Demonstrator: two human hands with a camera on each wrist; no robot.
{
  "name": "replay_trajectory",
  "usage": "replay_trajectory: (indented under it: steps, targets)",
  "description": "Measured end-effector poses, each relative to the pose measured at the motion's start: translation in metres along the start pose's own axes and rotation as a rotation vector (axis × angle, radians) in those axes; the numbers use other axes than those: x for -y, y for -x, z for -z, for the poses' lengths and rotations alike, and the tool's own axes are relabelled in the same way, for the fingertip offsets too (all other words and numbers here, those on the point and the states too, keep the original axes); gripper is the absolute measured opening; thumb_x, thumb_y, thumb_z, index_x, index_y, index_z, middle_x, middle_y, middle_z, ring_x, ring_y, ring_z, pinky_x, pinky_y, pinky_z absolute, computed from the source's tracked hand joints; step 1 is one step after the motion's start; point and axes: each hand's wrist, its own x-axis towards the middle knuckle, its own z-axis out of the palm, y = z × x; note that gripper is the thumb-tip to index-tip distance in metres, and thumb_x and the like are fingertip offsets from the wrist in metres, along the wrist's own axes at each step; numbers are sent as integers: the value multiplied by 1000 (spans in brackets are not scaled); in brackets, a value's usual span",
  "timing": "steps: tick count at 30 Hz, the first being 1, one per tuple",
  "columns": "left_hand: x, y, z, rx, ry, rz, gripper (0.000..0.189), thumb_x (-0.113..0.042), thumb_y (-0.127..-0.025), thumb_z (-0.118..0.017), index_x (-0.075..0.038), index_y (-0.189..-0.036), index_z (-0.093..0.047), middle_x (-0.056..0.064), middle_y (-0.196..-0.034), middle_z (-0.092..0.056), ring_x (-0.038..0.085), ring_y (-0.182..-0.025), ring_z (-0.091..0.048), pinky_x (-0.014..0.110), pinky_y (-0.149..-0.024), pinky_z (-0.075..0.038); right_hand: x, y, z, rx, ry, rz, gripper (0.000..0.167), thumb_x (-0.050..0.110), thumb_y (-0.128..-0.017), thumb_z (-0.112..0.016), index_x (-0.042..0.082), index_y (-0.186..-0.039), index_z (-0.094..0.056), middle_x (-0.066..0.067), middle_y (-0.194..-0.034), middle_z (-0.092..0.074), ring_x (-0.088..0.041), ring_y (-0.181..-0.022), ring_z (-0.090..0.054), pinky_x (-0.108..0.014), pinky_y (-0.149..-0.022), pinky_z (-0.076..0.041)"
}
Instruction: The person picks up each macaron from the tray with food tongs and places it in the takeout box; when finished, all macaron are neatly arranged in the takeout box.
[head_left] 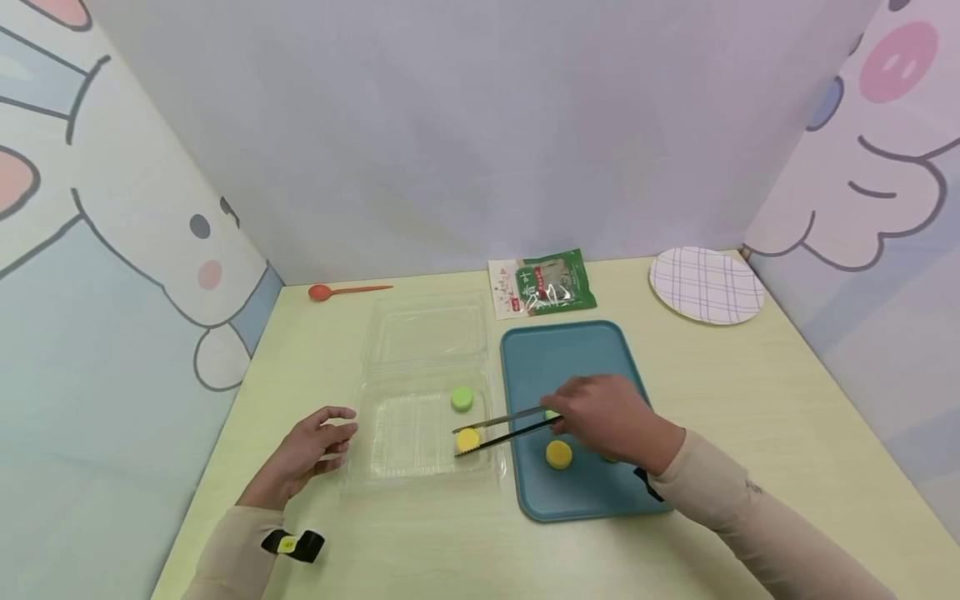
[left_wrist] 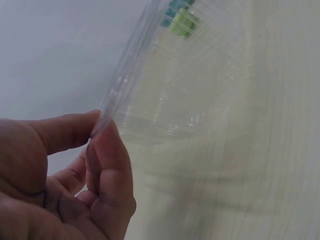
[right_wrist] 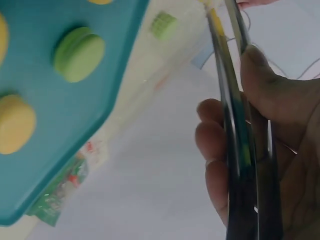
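My left hand [head_left: 315, 446] pinches the left rim of a clear plastic container [left_wrist: 150, 127] between thumb and fingers. In my right hand [head_left: 603, 417] are metal tongs [right_wrist: 235, 120], gripped around their arms. Between the tong tips is a yellow macaron [head_left: 468, 440], over the right part of the container. A green macaron [head_left: 462, 398] sits inside the container near its right side. On the blue tray [head_left: 555, 358] lie a yellow macaron [head_left: 558, 455] and a green macaron [right_wrist: 80, 54]; my right hand partly covers the tray in the head view.
An orange spoon [head_left: 321, 292] lies at the back left. Behind the tray is a green and white packet [head_left: 543, 285]. A plaid plate [head_left: 707, 285] stands at the back right. The container's open lid [head_left: 427, 333] extends toward the wall.
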Motion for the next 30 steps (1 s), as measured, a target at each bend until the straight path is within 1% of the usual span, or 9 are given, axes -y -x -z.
replay_trajectory:
  steps: [3, 6, 9, 13, 18, 20, 25, 30]
  targets:
    - [0, 0, 0, 4, 3, -2, 41, -20, -102, -61, 1, -135, -47, 3, -81, -58, 14, -70, -53, 26, -63, -52, 6, -10, 5, 46, 37, 25, 23, 25, -77, -89, 17, -92, -74, 4, -76, -67, -13, -66, -63, -26, -50, -47]
    - [0, -1, 0, 11, 9, -5, 41, -20, -102, -61, 1, -135, -46, 3, -81, -58, 14, -69, -53, 26, -63, -52, 11, -18, 10, 88, 79, 40, 20, 24, -77, -88, 18, -83, -70, 7, -68, -59, -13, -62, -59, -26, -49, -45]
    - [1, -1, 0, 13, 12, -5, 41, -20, -102, -61, 1, -135, -46, 3, -82, -58, 14, -69, -54, 26, -63, -53, 17, -26, 17, 120, 121, 50, 22, 24, -76, -89, 18, -77, -68, 8, -63, -52, -11, -59, -57, -25, -47, -44]
    - [0, 1, -2, 9, 12, 0, 42, -21, -102, -62, 1, -135, -47, 3, -82, -58, 14, -70, -54, 26, -63, -53, 25, -33, 22, 148, 176, 52, 24, 27, -73, -90, 19, -72, -68, 8, -61, -53, -10, -54, -53, -25, -43, -40]
    - [-1, 1, -3, 14, 10, 4, 42, -22, -102, -62, 0, -135, -47, 4, -83, -58, 15, -71, -54, 27, -63, -53, 34, -39, 22, 163, 209, 49, 30, 21, -73, -88, 20, -61, -61, 7, -54, -47, -9, -47, -42, -26, -38, -34]
    - [-1, 1, -2, 14, 13, 7, 42, -22, -102, -63, 0, -135, -47, 4, -83, -58, 15, -71, -54, 26, -63, -53, 37, -40, 23, 180, 203, 41, 30, 19, -74, -87, 20, -61, -60, 7, -54, -46, -8, -46, -39, -26, -38, -33]
    - [1, 0, -2, 17, 23, 10, 42, -21, -102, -62, -1, -135, -48, 3, -81, -57, 14, -70, -54, 26, -62, -52, 42, -42, 26, 220, 202, 34, 26, 17, -76, -84, 20, -62, -62, 7, -54, -48, -8, -47, -37, -26, -39, -33]
    - [2, 1, -2, 21, 23, 9, 42, -22, -102, -62, -1, -135, -47, 3, -80, -56, 15, -70, -53, 27, -62, -52, 43, -42, 27, 224, 206, 29, 29, 18, -76, -84, 20, -61, -60, 6, -54, -47, -9, -46, -38, -27, -39, -34]
